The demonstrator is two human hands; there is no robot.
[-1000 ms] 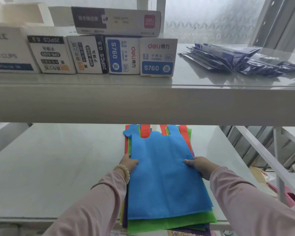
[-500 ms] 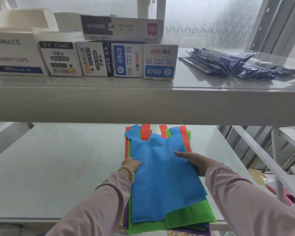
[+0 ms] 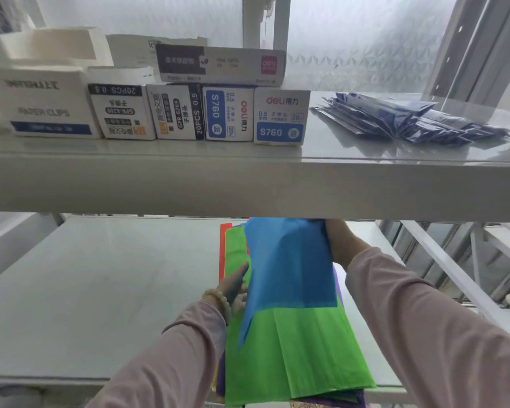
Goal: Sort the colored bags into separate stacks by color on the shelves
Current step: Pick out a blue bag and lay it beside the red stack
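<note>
Our right hand [image 3: 340, 245] pinches the top edge of the blue bag [image 3: 292, 266], tipped up over the green bag [image 3: 295, 351] on the lower shelf [image 3: 100, 290], where our left hand [image 3: 236, 285] lies flat; it looks light and floppy, so we should hold an edge.

Blue bag [image 3: 292, 260] and green bag [image 3: 301, 348] at 6 o'clock: matt non-woven cloth, faintly creased. Upper shelf [image 3: 248, 184]: smooth, glossy reflective top. Lower shelf [image 3: 100, 290]: smooth, duller sheen. Boxes [image 3: 280, 116] at 11 o'clock: matt printed cardboard. Packets [image 3: 409, 119] at 2 o'clock: shiny dark-blue plastic film. Sleeve [image 3: 439, 334]: soft matt pink cloth.
</note>
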